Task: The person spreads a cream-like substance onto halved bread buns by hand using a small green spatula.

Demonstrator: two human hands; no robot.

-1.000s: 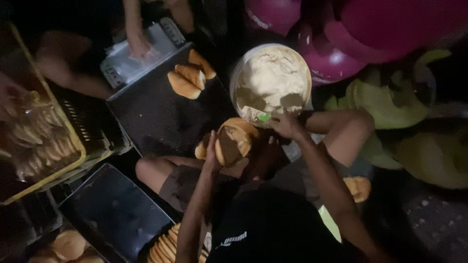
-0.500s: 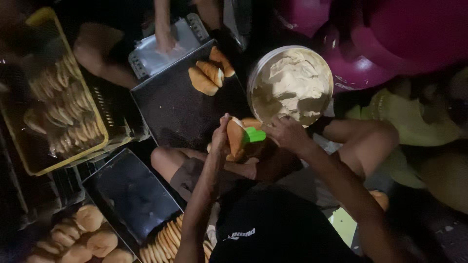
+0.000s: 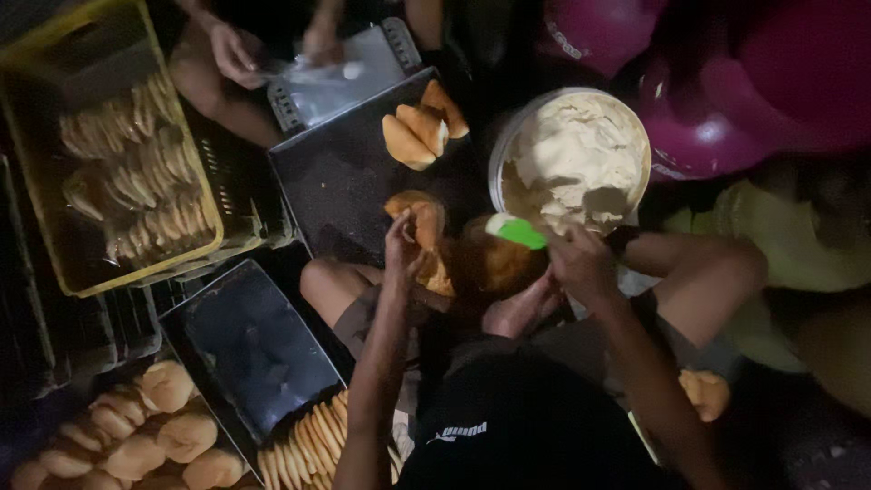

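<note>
left hand (image 3: 402, 247) grips bun (image 3: 419, 218) | right hand (image 3: 581, 263) pinches, seemingly, green spatula (image 3: 517, 231) beside tub rim (image 3: 495, 172)

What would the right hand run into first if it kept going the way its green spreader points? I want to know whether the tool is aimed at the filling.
The right hand aims the green spreader up-left; the split bun in the left hand probably comes first, not the cream tub. Depth is unclear.

Glossy green plastic spatula (image 3: 519, 232); matt dark metal tray (image 3: 340, 177).
</note>
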